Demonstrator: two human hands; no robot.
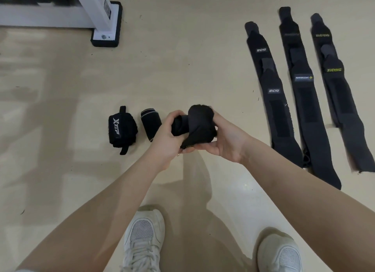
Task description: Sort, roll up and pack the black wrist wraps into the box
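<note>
Head cam, looking down at a beige floor (182,48). Both hands are up front working one black wrist wrap (194,127): the left hand (168,135) has its fingers curled around the rolled end, the right hand (225,139) cups and grips the bulkier part from underneath. Just left of them, two finished rolls sit side by side on the floor, the Xtep roll (121,129) and a grey-striped roll (150,123). Off to the right, three rows of flat wraps (298,93) lie stretched out. White sneakers (144,239) at the bottom, a white frame foot (105,23) top left.

rolled wraps (134,128) left | flat wraps (304,93) right | shoes (145,239) nearest
</note>
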